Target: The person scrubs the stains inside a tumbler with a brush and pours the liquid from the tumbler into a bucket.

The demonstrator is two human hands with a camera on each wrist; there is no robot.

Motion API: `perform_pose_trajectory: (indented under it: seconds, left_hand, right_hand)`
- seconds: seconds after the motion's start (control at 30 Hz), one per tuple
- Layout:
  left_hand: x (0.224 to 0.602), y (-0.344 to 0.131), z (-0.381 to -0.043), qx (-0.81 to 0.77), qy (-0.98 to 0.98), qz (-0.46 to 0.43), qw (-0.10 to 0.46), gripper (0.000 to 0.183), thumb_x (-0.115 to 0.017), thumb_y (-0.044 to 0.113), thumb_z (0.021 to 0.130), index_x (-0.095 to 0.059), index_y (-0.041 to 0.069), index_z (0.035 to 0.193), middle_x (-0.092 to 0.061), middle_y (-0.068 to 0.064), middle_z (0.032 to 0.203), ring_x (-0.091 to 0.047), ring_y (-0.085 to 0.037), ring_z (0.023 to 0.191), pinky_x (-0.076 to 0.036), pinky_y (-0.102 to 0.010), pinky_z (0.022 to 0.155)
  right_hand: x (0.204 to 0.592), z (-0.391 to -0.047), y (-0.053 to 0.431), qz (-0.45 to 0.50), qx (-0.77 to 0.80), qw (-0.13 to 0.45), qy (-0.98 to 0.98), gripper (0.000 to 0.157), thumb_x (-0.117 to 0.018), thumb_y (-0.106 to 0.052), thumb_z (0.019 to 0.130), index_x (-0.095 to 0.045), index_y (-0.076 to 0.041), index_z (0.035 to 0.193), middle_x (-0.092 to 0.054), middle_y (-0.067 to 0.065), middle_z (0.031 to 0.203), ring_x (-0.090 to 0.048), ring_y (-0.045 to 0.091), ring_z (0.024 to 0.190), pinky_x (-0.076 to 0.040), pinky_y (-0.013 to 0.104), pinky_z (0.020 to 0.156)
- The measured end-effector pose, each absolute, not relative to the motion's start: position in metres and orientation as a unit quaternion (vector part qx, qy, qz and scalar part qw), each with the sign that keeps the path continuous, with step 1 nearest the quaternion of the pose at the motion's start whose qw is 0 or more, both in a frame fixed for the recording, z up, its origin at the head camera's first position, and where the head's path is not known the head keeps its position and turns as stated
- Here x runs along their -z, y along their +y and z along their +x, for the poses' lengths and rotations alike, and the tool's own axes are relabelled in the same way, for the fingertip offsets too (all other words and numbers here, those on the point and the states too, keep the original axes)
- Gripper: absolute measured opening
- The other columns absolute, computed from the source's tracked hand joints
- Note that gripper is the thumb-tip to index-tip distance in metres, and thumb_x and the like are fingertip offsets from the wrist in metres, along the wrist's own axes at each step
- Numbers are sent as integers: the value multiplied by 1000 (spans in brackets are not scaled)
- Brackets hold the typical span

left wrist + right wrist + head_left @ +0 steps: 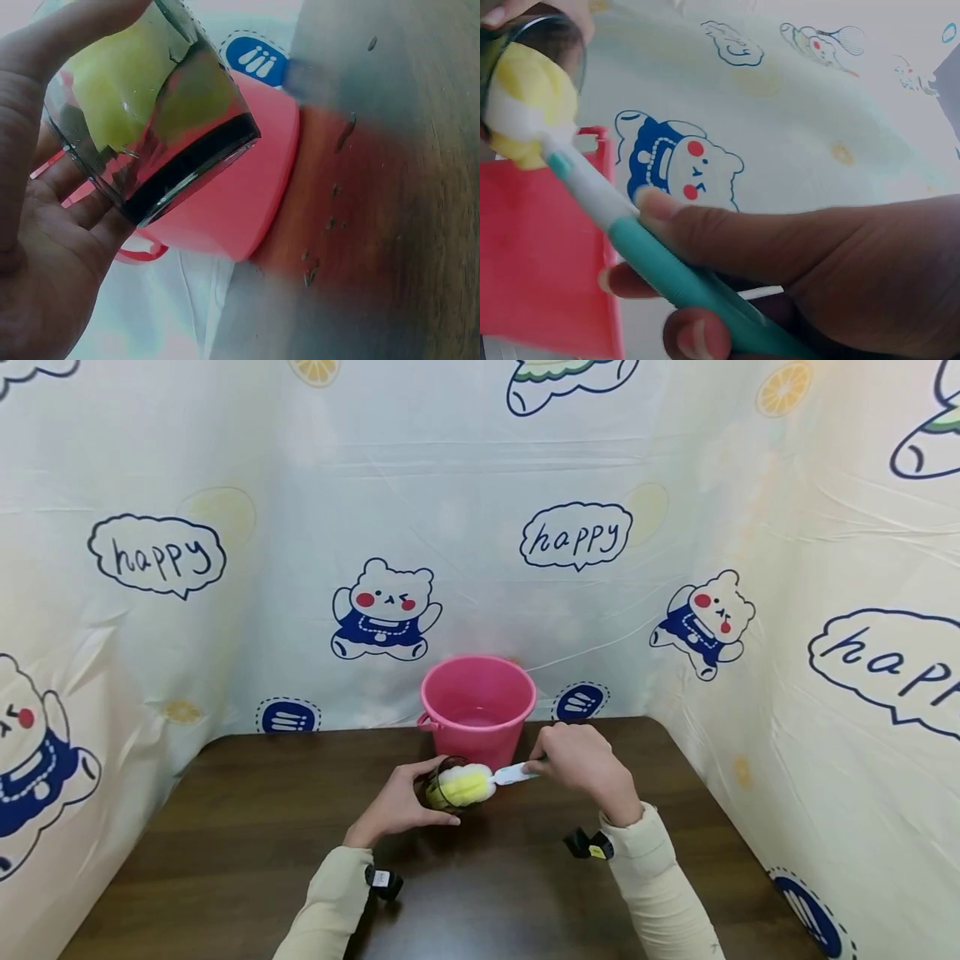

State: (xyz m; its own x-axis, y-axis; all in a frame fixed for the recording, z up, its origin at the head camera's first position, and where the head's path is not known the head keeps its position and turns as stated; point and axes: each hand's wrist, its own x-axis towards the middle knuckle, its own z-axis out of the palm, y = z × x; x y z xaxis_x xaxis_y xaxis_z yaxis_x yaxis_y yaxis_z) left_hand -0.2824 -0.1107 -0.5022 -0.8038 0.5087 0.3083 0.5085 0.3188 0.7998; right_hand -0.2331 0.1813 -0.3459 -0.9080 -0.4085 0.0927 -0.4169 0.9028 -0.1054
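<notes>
A dark-tinted clear glass lies tilted in my left hand, its mouth facing right; the thumb and fingers curl round its sides. My right hand grips a cup brush by its green and white handle. The yellow and white sponge head of that brush sits partly inside the glass, with its rear end sticking out of the mouth. In the left wrist view the yellow sponge shows through the glass wall. Both hands are above the table, in front of a pink bucket.
The bucket stands at the back of the dark wooden table, near a white printed curtain that hangs behind and along both sides. A small handle lug juts from the bucket's left. Black wrist cameras are strapped to both sleeves.
</notes>
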Motion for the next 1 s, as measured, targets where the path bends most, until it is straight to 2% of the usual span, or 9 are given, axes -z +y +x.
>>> perform_pose_trajectory:
  seconds: [0.23, 0.33, 0.5, 0.73, 1.0]
  left_hand:
    - [501, -110, -283, -494, 814, 306, 6, 92, -96, 35, 67, -54, 21, 148, -60, 9, 143, -57, -17, 129, -52, -46, 104]
    - [501, -110, -284, -495, 816, 298, 9, 94, -96, 38, 67, -53, 22, 149, -59, 11, 143, -56, -16, 129, -52, -46, 105]
    - [500, -111, -286, -484, 822, 298, 11, 94, -97, 35, 67, -53, 24, 149, -57, 11, 144, -54, -17, 132, -50, -48, 107]
    - [503, -109, -282, -488, 819, 302, 20, 92, -98, 29, 66, -55, 23, 148, -59, 12, 142, -55, -16, 130, -50, -47, 106]
    - [501, -111, -284, -487, 821, 296, 13, 96, -97, 32, 66, -53, 17, 150, -57, 8, 146, -53, -21, 133, -49, -52, 107]
  right_hand:
    - [346, -234, 185, 238, -70, 59, -967, 13, -81, -37, 87, -85, -25, 85, -63, -15, 61, -45, 8, 55, -36, 25, 46]
    - [346, -234, 185, 218, -69, 62, -972, 14, -80, -38, 88, -84, -25, 83, -59, -15, 58, -44, 9, 53, -35, 26, 46]
    - [346, -231, 186, 213, -62, 41, -974, 15, -80, -38, 88, -84, -25, 83, -55, -15, 56, -43, 9, 52, -34, 26, 46]
    - [348, -229, 187, 253, -67, 55, -964, 13, -80, -39, 88, -85, -27, 86, -61, -15, 58, -42, 6, 52, -33, 24, 46]
    - [350, -231, 187, 204, -60, 48, -976, 16, -79, -39, 88, -84, -25, 82, -52, -13, 53, -41, 9, 50, -32, 25, 45]
